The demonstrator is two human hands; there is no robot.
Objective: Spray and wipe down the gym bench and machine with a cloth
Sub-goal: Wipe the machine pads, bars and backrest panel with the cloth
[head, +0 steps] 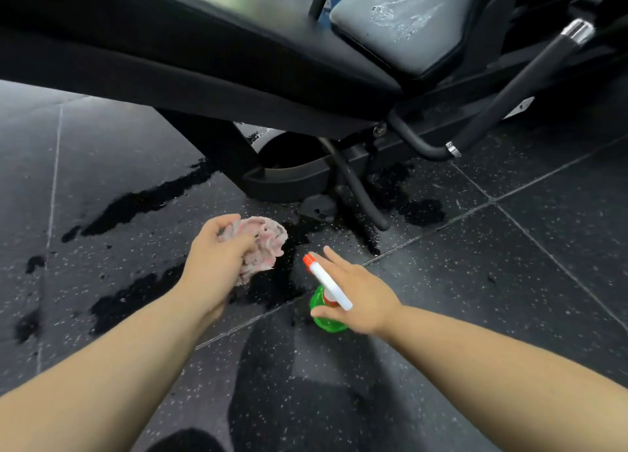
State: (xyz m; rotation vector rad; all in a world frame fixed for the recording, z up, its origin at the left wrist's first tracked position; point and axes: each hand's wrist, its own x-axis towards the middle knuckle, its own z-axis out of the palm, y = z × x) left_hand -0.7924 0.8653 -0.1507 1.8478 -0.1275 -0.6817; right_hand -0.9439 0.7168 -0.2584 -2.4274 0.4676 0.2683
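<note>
My left hand (217, 261) grips a crumpled pink cloth (263, 244) low over the floor. My right hand (356, 292) holds a green spray bottle (326, 319) with a white head and orange nozzle (309, 259); the thumb curls round its neck and the front fingers point forward. The bottle's base is near the floor or on it; I cannot tell which. Above stretches the black gym bench's long back pad (190, 43). Its seat pad (407, 23) at the upper right carries wet spray marks.
The machine's black base frame (289, 179) and a bent tube (360, 193) stand on the speckled dark floor tiles (509, 281) just ahead of my hands. Wet puddles (149, 200) spread on the floor. A black handle with chrome ends (509, 91) slants at the right.
</note>
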